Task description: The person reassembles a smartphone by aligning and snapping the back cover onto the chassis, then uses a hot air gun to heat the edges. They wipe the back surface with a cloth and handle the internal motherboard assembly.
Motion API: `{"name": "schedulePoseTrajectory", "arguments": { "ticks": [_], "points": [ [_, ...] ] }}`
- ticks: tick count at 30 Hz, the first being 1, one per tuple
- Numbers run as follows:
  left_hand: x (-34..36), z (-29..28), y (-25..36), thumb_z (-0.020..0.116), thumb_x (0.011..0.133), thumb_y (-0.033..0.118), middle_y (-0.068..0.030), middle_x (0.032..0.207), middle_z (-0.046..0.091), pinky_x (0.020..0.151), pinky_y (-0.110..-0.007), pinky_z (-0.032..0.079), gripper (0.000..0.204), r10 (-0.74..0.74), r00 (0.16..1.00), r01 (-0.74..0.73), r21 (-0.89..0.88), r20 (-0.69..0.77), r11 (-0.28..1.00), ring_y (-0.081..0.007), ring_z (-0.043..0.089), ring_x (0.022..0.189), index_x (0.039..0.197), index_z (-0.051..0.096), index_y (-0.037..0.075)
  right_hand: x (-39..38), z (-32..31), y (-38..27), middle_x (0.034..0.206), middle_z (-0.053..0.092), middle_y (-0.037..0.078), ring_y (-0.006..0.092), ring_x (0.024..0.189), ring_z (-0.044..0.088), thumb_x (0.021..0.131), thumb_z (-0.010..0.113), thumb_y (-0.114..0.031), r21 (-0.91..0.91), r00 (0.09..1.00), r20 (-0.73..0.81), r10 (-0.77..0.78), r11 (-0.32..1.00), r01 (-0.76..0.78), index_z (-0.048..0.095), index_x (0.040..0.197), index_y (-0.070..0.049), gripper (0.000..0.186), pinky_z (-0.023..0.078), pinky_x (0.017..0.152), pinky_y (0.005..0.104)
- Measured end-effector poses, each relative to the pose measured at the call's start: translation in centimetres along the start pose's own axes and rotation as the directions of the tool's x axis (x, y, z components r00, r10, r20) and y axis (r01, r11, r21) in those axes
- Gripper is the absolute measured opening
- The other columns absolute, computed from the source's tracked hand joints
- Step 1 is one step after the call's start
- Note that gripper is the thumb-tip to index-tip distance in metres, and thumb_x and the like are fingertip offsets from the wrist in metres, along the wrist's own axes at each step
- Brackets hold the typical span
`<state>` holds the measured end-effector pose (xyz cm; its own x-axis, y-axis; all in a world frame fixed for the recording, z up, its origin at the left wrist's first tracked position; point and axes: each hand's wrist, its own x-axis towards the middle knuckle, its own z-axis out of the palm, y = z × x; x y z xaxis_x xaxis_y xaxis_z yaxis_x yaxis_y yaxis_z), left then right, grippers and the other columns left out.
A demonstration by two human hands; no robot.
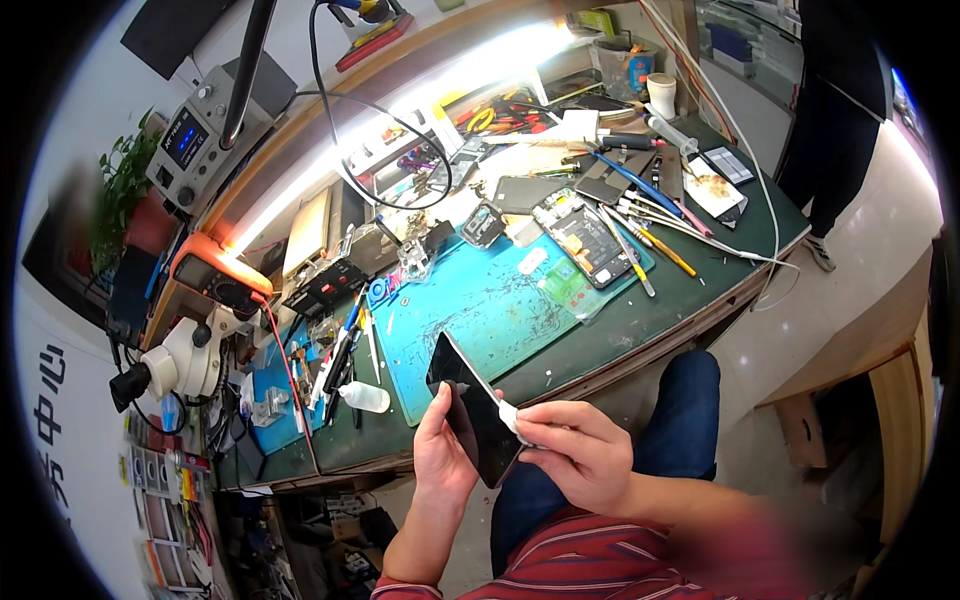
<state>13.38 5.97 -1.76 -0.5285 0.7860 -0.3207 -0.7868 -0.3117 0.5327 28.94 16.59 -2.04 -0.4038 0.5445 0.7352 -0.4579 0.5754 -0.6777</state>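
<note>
My left hand (446, 456) grips a dark, glossy slab like a phone or a phone screen (482, 428) by its left edge, tilted above my lap at the bench's front edge. Pinched in the fingers of my right hand (580, 452) is a small white wad, tissue or cloth (509, 414), pressed against the slab's right edge. Beyond both hands lies a blue work mat (470, 335). An opened phone with its inner parts showing (590, 243) rests at the mat's far right.
Tweezers (632, 258), brushes and pens crowd the right of the green bench (640, 325). At the left stand a white bottle (365, 397), a microscope (180, 362) and an orange multimeter (222, 272). A black cable (322, 75) loops over the bench. Another person's dark-clothed leg (835, 150) is at right.
</note>
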Motion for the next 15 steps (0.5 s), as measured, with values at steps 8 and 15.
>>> {"name": "schedulePoseTrajectory", "arguments": {
  "ticks": [8, 15],
  "points": [
    [-0.1, 1.3, -0.3, 0.061, 0.099, 0.021, -0.0036, 0.100, 0.073, 0.092, -0.046, 0.057, 0.014, 0.091, 0.989, -0.089, 0.025, -0.114, 0.996, -0.0182, 0.070, 0.094, 0.107, 0.065, 0.009, -1.3, -0.7, 1.2, 0.110, 0.068, 0.013, 0.0207, 0.085, 0.070, 0.075, 0.078, 0.005, -0.070, 0.980, 0.022, -0.199, 0.977, 0.200, 0.075, 0.102, 0.000, 0.028, 0.058, 0.073, 0.0283],
    [-0.4, 1.0, -0.1, 0.060, 0.100, 0.025, -0.0066, 0.104, 0.071, 0.088, -0.042, 0.060, 0.018, -0.048, 0.994, 0.042, -0.068, -0.101, 0.997, -0.0212, 0.071, 0.091, 0.110, 0.063, 0.010, 1.0, -1.0, -0.4, 0.110, 0.067, 0.013, 0.0220, 0.090, 0.069, 0.080, 0.072, 0.010, -0.033, 0.991, -0.128, 0.043, 0.998, -0.048, 0.074, 0.110, 0.000, 0.031, 0.056, 0.078, 0.0287]
  ]
}}
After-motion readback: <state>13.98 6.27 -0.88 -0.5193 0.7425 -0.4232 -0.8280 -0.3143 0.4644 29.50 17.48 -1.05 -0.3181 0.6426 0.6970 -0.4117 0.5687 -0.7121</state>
